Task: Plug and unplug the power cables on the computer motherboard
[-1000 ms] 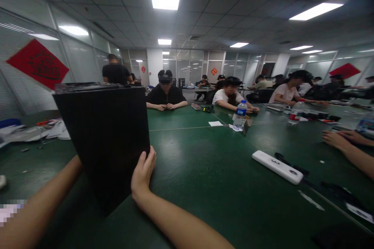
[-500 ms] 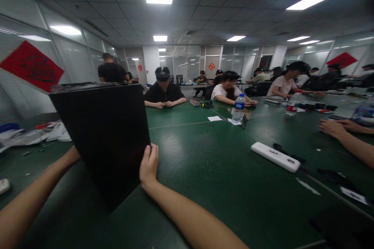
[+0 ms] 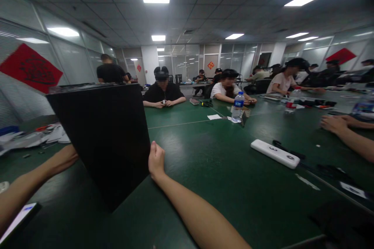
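A tall black box (image 3: 102, 144) stands upright on the green table before me, one corner toward me and its top edge crowded with something dark I cannot make out. At its right edge is my right hand (image 3: 157, 158), fingers curled against the side and thumb up. My left hand (image 3: 67, 156) reaches to the opposite side, its fingertips hidden by the box. Partly under my left forearm lies a phone with a lit screen (image 3: 20, 220).
A white oblong device marked 3 (image 3: 274, 153) lies on the table (image 3: 204, 179) to the right, near dark cables. Beyond stand water bottles (image 3: 239, 105). Papers (image 3: 49, 135) lie at left. Several people sit around; another person's hands (image 3: 336, 123) rest at right.
My right hand has shifted slightly right, its thumb now off the box's front face. More of my left hand shows. The lit phone has come into view at lower left.
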`<move>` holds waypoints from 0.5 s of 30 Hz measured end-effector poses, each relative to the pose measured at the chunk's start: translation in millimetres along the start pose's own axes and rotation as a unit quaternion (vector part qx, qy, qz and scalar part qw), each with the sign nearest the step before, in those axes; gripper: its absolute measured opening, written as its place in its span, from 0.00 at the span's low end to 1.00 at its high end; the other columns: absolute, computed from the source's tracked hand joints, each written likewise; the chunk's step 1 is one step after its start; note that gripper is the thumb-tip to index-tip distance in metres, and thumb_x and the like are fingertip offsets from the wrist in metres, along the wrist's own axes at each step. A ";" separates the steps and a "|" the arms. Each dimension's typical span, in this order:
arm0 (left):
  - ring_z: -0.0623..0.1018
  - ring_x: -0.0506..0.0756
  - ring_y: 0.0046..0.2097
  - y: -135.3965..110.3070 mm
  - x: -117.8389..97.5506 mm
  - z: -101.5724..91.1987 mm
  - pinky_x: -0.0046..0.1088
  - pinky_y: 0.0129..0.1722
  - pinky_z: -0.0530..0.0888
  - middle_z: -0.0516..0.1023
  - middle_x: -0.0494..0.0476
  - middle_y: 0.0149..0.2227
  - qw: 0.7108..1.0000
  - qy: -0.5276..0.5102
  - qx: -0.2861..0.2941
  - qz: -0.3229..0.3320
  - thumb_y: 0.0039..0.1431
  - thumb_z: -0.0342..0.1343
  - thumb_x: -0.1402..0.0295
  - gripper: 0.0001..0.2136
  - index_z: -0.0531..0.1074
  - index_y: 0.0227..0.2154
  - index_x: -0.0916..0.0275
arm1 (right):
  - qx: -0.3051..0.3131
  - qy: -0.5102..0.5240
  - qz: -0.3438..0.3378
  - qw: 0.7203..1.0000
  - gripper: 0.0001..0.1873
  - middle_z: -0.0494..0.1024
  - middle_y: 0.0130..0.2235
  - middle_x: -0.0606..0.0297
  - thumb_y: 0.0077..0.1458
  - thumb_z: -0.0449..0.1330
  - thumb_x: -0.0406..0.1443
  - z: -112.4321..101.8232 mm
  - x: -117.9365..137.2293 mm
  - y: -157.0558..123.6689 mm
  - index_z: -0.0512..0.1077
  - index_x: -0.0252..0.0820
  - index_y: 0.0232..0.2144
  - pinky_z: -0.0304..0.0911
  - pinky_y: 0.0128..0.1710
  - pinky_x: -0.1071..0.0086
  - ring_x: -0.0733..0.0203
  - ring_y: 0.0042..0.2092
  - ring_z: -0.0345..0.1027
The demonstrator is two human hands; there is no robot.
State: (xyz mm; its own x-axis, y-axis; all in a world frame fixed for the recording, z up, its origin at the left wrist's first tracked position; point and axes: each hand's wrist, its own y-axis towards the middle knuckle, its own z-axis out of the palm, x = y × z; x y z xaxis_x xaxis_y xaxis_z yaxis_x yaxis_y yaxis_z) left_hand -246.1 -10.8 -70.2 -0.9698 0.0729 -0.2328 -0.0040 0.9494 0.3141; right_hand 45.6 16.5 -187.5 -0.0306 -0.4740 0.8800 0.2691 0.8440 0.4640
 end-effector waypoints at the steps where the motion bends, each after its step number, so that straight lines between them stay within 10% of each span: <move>1: 0.76 0.63 0.46 4.7 11.2 0.4 0.39 0.48 0.73 0.79 0.62 0.44 0.999 -0.024 0.018 -0.020 0.52 0.39 0.42 0.30 0.71 0.37 0.65 | 0.001 0.000 -0.003 1.000 0.27 0.65 0.23 0.68 0.67 0.41 0.47 -0.4 0.1 0.5 0.59 0.42 0.20 0.48 0.27 0.70 0.63 0.27 0.58; 8: 0.76 0.68 0.46 16.9 16.8 -15.2 0.47 0.49 0.73 0.80 0.57 0.39 0.995 -0.046 0.090 -0.025 0.27 0.54 0.38 0.31 0.73 0.29 0.59 | -0.005 -0.021 -0.016 1.000 0.28 0.63 0.20 0.68 0.68 0.41 0.46 0.0 -0.3 6.0 0.60 0.42 0.18 0.45 0.24 0.69 0.63 0.24 0.57; 15: 0.76 0.64 0.40 -0.8 -9.2 -3.0 0.46 0.46 0.74 0.77 0.55 0.30 1.000 0.005 -0.001 0.014 0.46 0.43 0.43 0.23 0.70 0.26 0.59 | -0.003 -0.027 -0.017 0.999 0.28 0.64 0.20 0.67 0.68 0.40 0.46 0.5 -1.2 6.1 0.59 0.43 0.18 0.45 0.24 0.69 0.63 0.24 0.57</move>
State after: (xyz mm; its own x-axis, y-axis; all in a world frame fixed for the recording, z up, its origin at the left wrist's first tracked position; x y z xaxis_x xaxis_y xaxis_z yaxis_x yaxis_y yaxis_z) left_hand -237.9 -13.1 -65.5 -0.9721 0.0965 -0.2137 0.0230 0.9463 0.3225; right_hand 46.9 22.4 -185.7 -0.0908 -0.4881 0.8680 0.2729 0.8261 0.4931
